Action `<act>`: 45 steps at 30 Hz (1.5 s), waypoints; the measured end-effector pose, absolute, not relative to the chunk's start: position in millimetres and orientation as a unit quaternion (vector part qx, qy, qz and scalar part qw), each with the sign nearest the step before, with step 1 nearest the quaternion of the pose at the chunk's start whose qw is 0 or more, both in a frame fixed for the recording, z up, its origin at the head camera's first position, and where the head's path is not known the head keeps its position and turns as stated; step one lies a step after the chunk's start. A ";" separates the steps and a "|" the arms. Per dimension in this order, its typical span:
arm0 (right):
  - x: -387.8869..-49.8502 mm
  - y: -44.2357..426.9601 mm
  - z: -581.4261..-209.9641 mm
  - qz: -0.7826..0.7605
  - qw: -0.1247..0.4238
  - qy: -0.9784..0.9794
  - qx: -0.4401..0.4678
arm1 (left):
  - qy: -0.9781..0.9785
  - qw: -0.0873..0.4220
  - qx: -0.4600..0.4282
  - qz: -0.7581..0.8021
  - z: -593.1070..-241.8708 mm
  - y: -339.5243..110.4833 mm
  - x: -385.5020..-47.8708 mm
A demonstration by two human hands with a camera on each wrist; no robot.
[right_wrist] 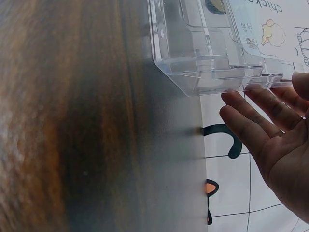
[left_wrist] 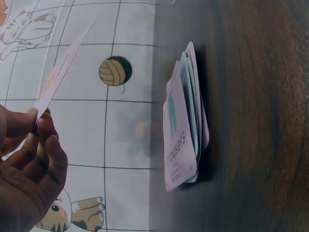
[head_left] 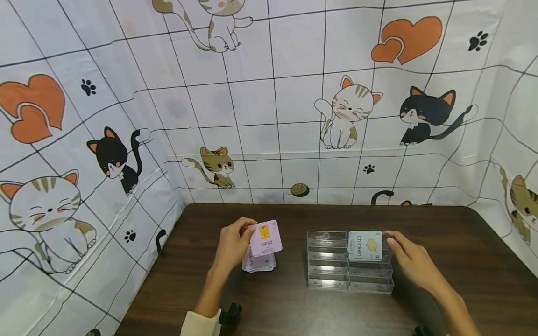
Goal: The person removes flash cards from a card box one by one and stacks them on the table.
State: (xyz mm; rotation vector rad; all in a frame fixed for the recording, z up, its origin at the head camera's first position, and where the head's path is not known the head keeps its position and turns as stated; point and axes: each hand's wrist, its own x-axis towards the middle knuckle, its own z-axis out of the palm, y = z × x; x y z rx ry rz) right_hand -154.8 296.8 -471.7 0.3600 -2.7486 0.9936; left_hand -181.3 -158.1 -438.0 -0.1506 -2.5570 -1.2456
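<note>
My left hand [head_left: 234, 240] pinches a pink "vest" card [head_left: 266, 238] by its left edge, between thumb and fingers. Below that card, a loose stack topped by a pink "trousers" card [left_wrist: 177, 130] lies on the table; pale blue card edges show in it. To the right stands a clear plastic tiered rack [head_left: 328, 268] in two columns. A light blue "chicken" card [head_left: 364, 246] leans in its upper right slot. At the rack's right side, my right hand [head_left: 414, 263] touches the edge with its fingertips and thumb, the fingers mostly extended.
The dark wooden table [head_left: 277, 308] has its far edge against a white gridded cloth [head_left: 252, 107] printed with cats and hearts. Bare tabletop lies between the card stack and the rack. A black strap [head_left: 230, 313] is on the left wrist.
</note>
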 end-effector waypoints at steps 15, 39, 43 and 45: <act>-154.5 297.3 -473.8 0.337 0.098 -0.928 0.121 | -0.889 0.147 -0.055 -0.431 -437.4 -162.8 -180.6; -155.1 298.0 -472.4 0.332 0.097 -0.930 0.120 | -0.894 0.157 -0.037 -0.417 -443.4 -180.8 -177.1; -155.5 297.6 -472.2 0.330 0.104 -0.930 0.122 | -0.894 0.151 -0.037 -0.420 -444.3 -182.0 -178.0; -155.8 297.5 -472.0 0.328 0.106 -0.931 0.123 | -0.894 0.147 -0.037 -0.423 -445.2 -182.8 -178.6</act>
